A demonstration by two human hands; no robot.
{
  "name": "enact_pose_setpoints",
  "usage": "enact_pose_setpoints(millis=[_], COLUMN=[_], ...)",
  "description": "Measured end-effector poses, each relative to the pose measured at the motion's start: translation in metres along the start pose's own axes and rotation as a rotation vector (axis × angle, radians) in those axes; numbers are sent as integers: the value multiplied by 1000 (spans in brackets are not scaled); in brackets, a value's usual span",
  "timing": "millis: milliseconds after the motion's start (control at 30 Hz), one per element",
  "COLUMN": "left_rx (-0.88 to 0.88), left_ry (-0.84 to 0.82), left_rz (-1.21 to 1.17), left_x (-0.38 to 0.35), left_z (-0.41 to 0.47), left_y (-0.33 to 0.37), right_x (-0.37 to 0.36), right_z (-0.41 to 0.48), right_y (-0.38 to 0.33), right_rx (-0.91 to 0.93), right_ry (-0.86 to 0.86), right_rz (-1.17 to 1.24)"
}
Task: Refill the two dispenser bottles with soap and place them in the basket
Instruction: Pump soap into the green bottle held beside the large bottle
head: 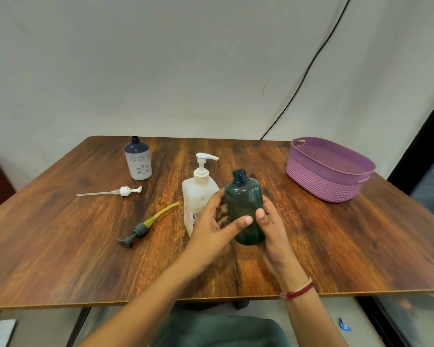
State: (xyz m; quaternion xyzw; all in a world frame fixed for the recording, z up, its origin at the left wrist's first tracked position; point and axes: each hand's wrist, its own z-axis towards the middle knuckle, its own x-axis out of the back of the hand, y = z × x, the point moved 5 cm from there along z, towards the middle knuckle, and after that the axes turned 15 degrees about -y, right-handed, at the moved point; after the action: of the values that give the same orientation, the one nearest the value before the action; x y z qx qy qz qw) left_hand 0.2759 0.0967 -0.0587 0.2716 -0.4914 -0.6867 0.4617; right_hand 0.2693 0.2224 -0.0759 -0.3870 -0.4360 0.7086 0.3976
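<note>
Two hands, left hand [211,222] and right hand [274,231], curled round the dark bottle [244,204], thumbs on its front; it was upright, neck open, just right of the soap refill [198,194]. The left hand lay nearer that refill.

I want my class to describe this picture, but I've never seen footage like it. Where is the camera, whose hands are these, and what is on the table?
The picture comes from a camera worn on a person's head, looking down at their own hands; there is no machine. The left hand and right hand hold an uncapped dark green bottle. On the wooden table stand a white soap pump bottle, an uncapped blue-and-white bottle and a purple basket; a white pump and a grey pump lie loose.
</note>
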Motion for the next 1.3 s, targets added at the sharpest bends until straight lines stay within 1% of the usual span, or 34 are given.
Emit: enact_pose_setpoints(millis=[133, 267, 367, 567, 700, 733, 800, 867, 933, 1033, 1167, 1300], left_rx=[-5, 13, 33, 108, 115, 110, 101, 108, 79, -16, -152, -228], left_ry=[-18, -42, -72, -163, -248, -237, -159, -65, -27, -20, 10, 92], left_rz=[-15, -1, 12, 56, 113, 132, 220, 299, 271, 255, 403, 464], left_x=[0, -3, -8, -12, -16, -18, -18, -18, -18, -13, 0, 15], left_z=[4, 4, 5, 21, 35, 39, 45, 46, 42, 29, 13, 3], left_y=[-1, -7, -17, -37, -42, -42, -41, -38, -33, -18, 8, 22], right_x=[6, 8, 17, 41, 56, 59, 68, 79, 90, 109, 130, 144], right_z=[-2, -3, -6, -6, -3, 0, 9, 17, 25, 37, 53, 66], right_y=[-4, -9, -7, -2, -3, -3, -2, 5, 14, 24, 29, 35], right_rx=[-53, -132, -170, -267, -259, -252, -235, -241, -259, -276, -243, -210], right_ry=[-48, -161, -209, -206, -103, -77, 5, 152, 287, 402, 461, 498], right_rz=[-147, -288, -321, -364, -303, -315, -328, -294, -297, -375, -436, -440])
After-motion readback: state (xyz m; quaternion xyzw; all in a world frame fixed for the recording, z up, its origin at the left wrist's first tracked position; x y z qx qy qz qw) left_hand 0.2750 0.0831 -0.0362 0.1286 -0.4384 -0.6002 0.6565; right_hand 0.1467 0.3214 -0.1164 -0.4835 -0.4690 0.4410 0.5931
